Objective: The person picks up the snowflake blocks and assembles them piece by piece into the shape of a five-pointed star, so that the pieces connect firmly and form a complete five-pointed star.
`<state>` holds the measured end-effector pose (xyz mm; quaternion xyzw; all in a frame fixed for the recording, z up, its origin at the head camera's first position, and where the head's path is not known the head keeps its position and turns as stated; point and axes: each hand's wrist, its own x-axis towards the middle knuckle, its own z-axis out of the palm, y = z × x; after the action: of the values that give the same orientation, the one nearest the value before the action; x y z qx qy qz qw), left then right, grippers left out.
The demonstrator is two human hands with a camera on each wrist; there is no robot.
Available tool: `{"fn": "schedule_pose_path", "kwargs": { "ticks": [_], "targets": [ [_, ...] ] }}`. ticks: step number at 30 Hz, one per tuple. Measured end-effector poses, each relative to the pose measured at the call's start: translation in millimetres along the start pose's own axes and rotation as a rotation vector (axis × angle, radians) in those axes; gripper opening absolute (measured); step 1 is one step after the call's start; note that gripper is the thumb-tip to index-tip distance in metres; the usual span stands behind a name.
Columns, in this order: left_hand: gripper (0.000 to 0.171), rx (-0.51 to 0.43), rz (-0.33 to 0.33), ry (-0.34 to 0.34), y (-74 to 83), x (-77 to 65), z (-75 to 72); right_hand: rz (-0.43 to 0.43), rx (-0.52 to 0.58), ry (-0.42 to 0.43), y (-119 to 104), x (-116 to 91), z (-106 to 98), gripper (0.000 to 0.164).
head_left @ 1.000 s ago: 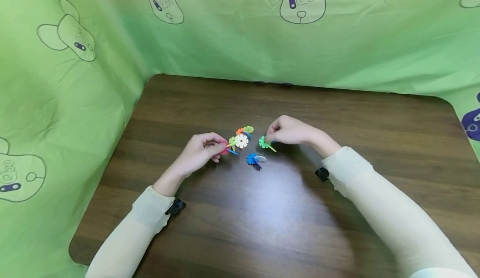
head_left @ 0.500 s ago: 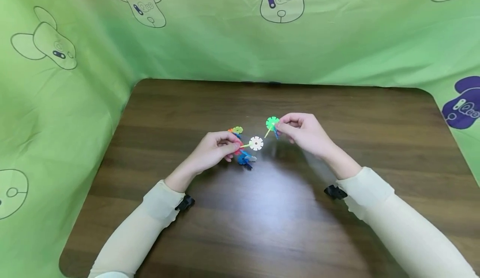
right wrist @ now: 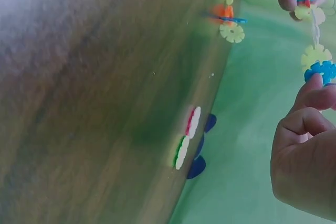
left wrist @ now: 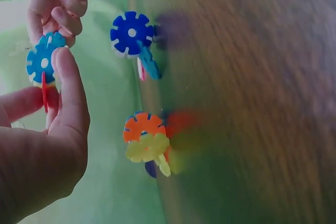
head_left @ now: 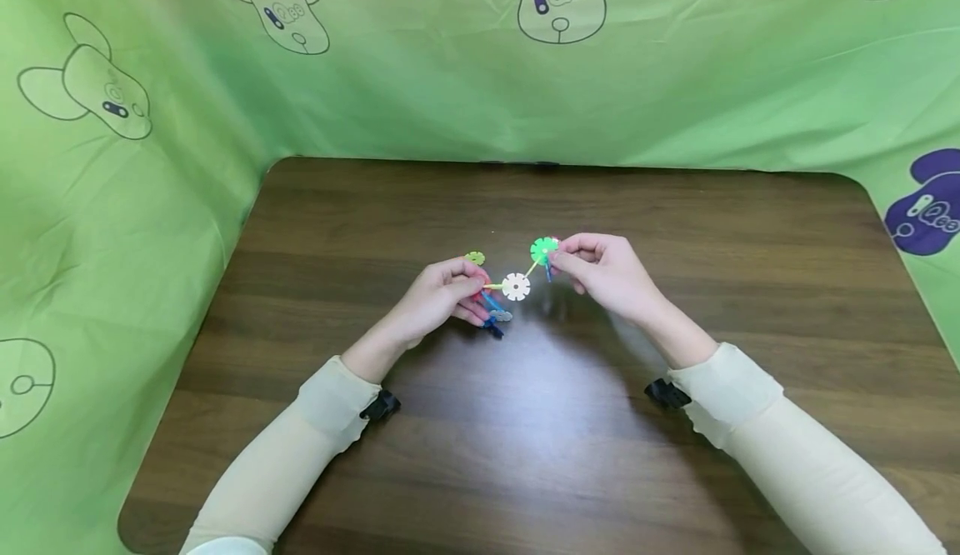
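Observation:
In the head view my left hand (head_left: 442,297) pinches a cluster of notched plastic building discs, with a red disc (head_left: 481,282) at the fingertips and a white disc (head_left: 516,287) at its right end. My right hand (head_left: 607,272) pinches another cluster by its edge; it has a green disc (head_left: 543,251), a blue one and a yellow one. The yellow disc (head_left: 532,269), seen edge-on, meets the white disc's upper right rim; whether their notches interlock I cannot tell. Both clusters are held above the table. A blue disc (left wrist: 43,62) shows beside the left fingers in the left wrist view.
Close by on the wooden table (head_left: 375,222) stand an orange and yellow disc cluster (left wrist: 144,135) and a dark blue disc cluster (left wrist: 131,33). Two more discs (right wrist: 193,123) lie near the right hand. Green printed cloth (head_left: 420,97) hangs behind the table.
My right hand has lifted the green cluster off the table. The left hand has shifted right with its cluster, and the white disc now meets the yellow disc. The head view has turned slightly.

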<state>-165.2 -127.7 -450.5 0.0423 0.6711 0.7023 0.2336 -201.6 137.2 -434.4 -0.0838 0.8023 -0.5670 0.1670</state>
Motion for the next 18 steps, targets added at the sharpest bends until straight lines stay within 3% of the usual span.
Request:
{"fn": "schedule_pose_path", "kwargs": {
  "ticks": [4, 7, 18],
  "targets": [
    [0.015, -0.112, -0.019, -0.004, -1.2, 2.9, 3.4, -0.008, 0.034, 0.020, -1, -2, 5, 0.022],
    [0.019, -0.129, -0.020, 0.008, -2.3, 4.4, 5.9, -0.013, 0.052, 0.032, -1, -2, 8, 0.019],
    [0.028, 0.064, 0.036, 0.066, -2.1, 5.1, 11.1, -0.003, 0.065, 0.006, 1, -6, 9, 0.023]
  ]
}}
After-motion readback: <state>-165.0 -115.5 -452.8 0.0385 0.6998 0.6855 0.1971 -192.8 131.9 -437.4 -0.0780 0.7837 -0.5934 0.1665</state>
